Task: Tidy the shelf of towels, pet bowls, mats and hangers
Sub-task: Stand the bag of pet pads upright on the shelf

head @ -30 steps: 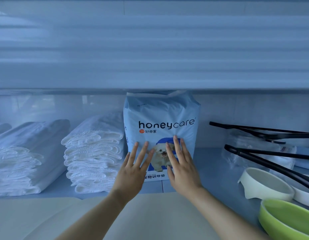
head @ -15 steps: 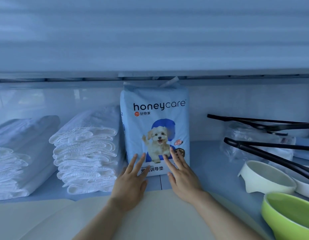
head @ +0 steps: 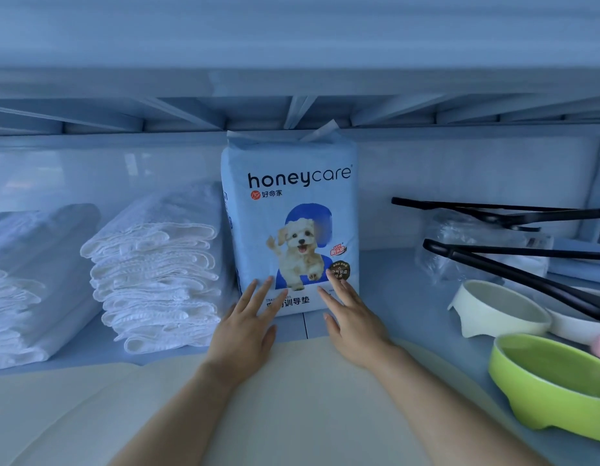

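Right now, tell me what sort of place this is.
Likely a household storage shelf for pet supplies: a honeycare training-pad pack beside folded white towels, a green pet bowl and black hangers.

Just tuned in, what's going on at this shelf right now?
A person has the left hand and right hand open and flat against the lower front of the pet pad pack. The pack stands upright on the shelf, beside a stack of folded towels. Bowls and black hangers sit off to the right.

Glossy pale wall (head: 100, 166), bluish light.
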Demonstrator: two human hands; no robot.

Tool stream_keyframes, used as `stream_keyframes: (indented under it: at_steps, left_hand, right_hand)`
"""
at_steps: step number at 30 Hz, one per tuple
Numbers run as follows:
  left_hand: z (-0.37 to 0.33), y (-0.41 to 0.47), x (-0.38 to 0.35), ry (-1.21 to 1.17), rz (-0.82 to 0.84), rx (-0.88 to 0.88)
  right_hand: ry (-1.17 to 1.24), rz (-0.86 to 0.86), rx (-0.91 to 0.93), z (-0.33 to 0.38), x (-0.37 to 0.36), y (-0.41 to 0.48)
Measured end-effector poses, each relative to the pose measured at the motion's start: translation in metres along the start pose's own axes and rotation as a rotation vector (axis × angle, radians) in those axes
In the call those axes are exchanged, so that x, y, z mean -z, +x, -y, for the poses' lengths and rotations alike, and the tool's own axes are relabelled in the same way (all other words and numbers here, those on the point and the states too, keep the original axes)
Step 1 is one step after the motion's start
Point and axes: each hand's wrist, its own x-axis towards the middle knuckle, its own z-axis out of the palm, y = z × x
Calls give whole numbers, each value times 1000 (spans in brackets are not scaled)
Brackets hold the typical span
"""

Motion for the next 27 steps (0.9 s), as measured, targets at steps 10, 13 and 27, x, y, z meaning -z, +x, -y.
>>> stream_keyframes:
  at_steps: [10, 13, 27]
  left_hand:
    - [3, -1, -2, 44, 76, 7]
    - [3, -2, -1, 55, 87, 5]
    - [-46, 29, 28, -166, -42, -75]
  right_hand:
    - [22, 15, 0, 0, 4, -2]
    - [-13, -12, -10, 0, 4, -4]
    - [-36, -203, -44, -15, 85, -12]
